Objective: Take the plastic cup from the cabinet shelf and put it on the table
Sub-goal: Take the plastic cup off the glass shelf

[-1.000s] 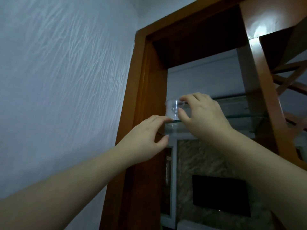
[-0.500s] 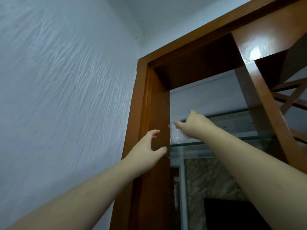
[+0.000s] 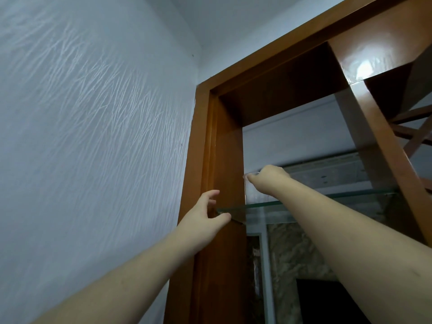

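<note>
textured wall point(image 3: 93, 136) fills the left of my view. wooden cabinet point(image 3: 224, 265) stands against it, glass shelf point(image 3: 332, 199) across its opening. my left hand point(image 3: 203, 219) is at the cabinet post, fingers point(image 3: 211, 194) spread, thumb by the shelf's left corner. my right hand point(image 3: 268, 181) reaches over the shelf, fingers pinching the rim of the plastic cup point(image 3: 253, 194). the cup is clear, upright at the shelf's left end beside the post; i cannot tell if its base touches the glass.
</note>
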Demonstrator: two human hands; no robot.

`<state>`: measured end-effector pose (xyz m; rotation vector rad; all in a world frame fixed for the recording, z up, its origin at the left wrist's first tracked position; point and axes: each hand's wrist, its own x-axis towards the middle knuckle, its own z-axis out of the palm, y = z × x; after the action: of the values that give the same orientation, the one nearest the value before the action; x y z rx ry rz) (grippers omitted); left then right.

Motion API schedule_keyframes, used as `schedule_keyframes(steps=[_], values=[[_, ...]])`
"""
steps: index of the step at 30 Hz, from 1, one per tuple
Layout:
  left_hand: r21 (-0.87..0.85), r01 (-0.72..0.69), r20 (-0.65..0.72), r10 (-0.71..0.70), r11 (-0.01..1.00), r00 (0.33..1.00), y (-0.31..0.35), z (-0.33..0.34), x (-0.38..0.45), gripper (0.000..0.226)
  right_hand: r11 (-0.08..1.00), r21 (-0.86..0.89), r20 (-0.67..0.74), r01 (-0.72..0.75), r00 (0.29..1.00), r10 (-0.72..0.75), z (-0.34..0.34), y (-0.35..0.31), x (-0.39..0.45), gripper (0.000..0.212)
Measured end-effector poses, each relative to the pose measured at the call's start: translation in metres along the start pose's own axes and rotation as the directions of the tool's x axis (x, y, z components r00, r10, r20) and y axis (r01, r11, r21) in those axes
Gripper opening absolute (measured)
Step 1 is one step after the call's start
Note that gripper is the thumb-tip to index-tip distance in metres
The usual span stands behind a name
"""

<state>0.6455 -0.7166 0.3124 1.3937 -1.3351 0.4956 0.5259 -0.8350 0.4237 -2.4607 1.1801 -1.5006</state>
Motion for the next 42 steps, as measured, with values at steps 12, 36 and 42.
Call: schedule_keyframes(steps=[12,36,42], values=[[-0.236,0.053,0.004,-0.054,0.97,0.999,0.01,0.012,0.0,0.082,0.91,0.389,-0.049,0.142,0.99,-0.134,-0.025,0.007,-0.025,0.055],[-0.681,0.041,0.035,-0.022,0.731,0.999,0.008,0.007,-0.072,0.055,0.786,0.612,0.157,0.084,0.962,-0.225,-0.023,0.007,-0.142,0.076],[-0.697,0.043,0.077,0.016,0.715,0.997,0.006,-0.009,-0.1,0.042,0.624,0.779,0.283,-0.06,0.922,-0.265,-0.018,0.004,-0.165,0.069]])
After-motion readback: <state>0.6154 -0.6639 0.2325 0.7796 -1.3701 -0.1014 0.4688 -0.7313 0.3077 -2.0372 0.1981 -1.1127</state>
